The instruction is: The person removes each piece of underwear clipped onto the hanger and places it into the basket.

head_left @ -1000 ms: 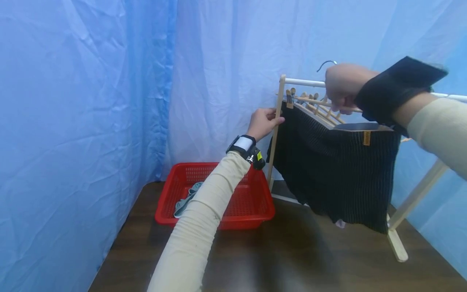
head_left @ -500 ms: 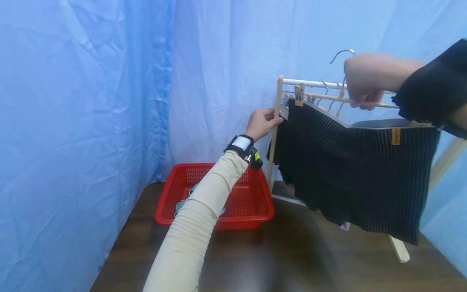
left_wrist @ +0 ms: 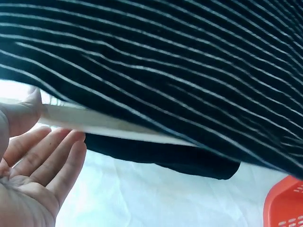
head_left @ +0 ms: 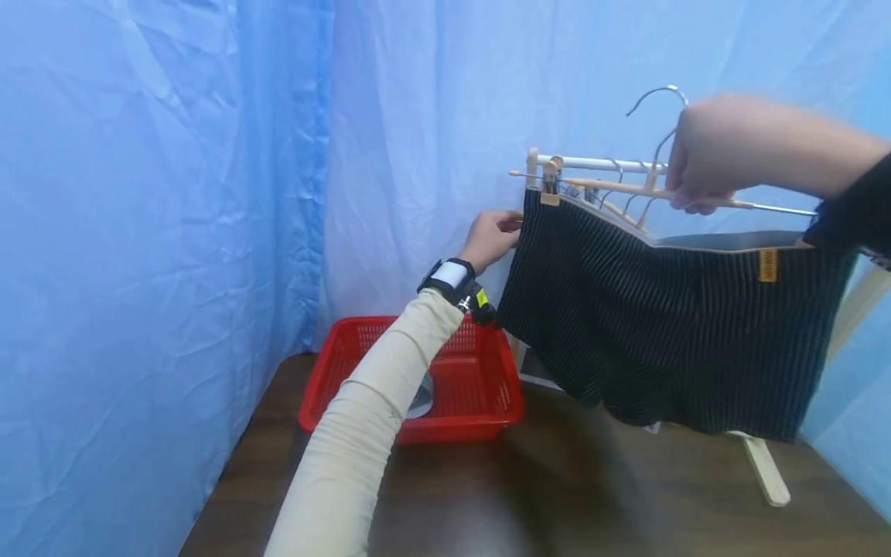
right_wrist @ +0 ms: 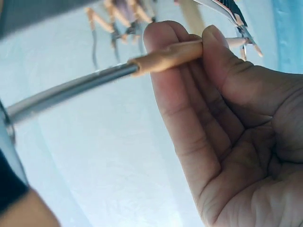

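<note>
My right hand (head_left: 710,155) pinches the wooden bar of a clip hanger (right_wrist: 175,56) between thumb and fingers. A black pinstriped garment (head_left: 668,333), like shorts or a skirt, hangs by its waistband from the hanger's clips, with a tan tag near its right side. The metal hook (head_left: 657,93) rises above the rack's white rail (head_left: 592,163). At the rack's left end my left hand (head_left: 490,240) holds the wooden post (left_wrist: 94,118), thumb on one side and fingers on the other. In the head view the garment hides its fingertips.
Several hangers (right_wrist: 118,19) hang on the rack behind the garment. A red basket (head_left: 452,429) with a grey cloth item (head_left: 421,398) stands on the brown table at left, partly behind my left sleeve. The rack's foot (head_left: 766,472) shows at right. Blue curtains surround the table.
My right hand has moved right and slightly up with the hanger and garment, then the garment swings left across the post. The hook stands higher over the rail. My left hand stays by the post.
</note>
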Demonstrator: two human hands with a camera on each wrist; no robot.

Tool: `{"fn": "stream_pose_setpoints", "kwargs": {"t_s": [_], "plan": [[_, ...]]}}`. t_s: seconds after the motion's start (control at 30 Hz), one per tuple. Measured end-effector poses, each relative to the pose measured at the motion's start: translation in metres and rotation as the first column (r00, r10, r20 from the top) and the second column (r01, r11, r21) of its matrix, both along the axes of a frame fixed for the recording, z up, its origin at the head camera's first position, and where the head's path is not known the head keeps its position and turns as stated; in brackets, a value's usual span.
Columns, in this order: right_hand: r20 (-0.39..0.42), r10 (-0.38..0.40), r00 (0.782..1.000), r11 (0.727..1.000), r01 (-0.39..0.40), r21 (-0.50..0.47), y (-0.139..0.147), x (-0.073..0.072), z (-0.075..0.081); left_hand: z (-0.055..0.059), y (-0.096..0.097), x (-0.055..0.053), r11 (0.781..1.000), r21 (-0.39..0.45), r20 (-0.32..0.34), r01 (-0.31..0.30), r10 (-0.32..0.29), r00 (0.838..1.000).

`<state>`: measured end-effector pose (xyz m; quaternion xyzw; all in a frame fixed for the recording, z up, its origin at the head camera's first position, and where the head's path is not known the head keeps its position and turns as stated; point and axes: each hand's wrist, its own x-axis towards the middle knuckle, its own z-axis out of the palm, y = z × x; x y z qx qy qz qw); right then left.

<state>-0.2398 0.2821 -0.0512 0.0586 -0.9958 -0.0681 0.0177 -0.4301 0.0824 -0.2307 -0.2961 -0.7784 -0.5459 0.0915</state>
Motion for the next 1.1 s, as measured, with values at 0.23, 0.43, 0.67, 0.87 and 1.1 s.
{"fn": "stream_pose_setpoints", "kwargs": {"t_s": [0.23,0.43,0.67,0.87,1.1], "plan": [[-0.123,0.073,0.99,0.997,-0.072,0.013,0.0,0.017,-0.013,-0.002,-0.036,0.005,0.999,0.018,-0.04,-0.044,0.045,0.998],[-0.264,0.097,0.96,0.992,-0.114,-0.049,0.0,0.028,-0.031,-0.002,-0.078,0.021,0.999,0.052,-0.048,0.006,-0.003,0.999],[-0.359,0.157,0.92,0.978,-0.196,-0.075,-0.02,0.041,-0.055,0.003,-0.124,0.048,0.997,0.06,-0.04,0.055,-0.052,0.998],[-0.373,0.19,0.908,0.96,-0.251,-0.122,-0.04,0.048,-0.076,0.011,-0.155,0.079,0.994,0.102,-0.026,0.045,-0.042,0.999],[-0.453,0.273,0.848,0.92,-0.369,-0.136,-0.066,0.052,-0.101,0.013,-0.186,0.111,0.996,0.076,-0.034,0.039,-0.036,0.999]]}}
